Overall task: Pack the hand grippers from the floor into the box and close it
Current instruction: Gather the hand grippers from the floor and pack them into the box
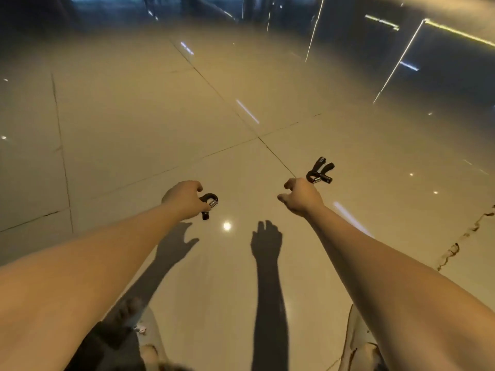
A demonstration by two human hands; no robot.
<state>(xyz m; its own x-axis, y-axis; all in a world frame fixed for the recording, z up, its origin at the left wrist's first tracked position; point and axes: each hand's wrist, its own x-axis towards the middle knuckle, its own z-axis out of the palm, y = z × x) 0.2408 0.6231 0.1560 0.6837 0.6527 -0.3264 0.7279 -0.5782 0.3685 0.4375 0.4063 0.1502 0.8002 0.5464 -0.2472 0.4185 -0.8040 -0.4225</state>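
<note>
Both bare forearms reach forward over a glossy beige tiled floor point(187, 116) crossed by thin dark grout lines. The left hand point(184, 199) is curled closed around a black hand gripper with a silver metal spring coil point(210, 203); its curved top and one handle end stick out past the fingers. The right hand point(301, 196) is loosely curled, thumb and fingers bent. Whether it has hold of anything I cannot tell. Just beyond its knuckles sits a small cluster of black hand grippers with splayed handles point(321, 172), partly hidden by the hand. Dark shadows of both arms point(267, 263) fall on the tiles below.
</note>
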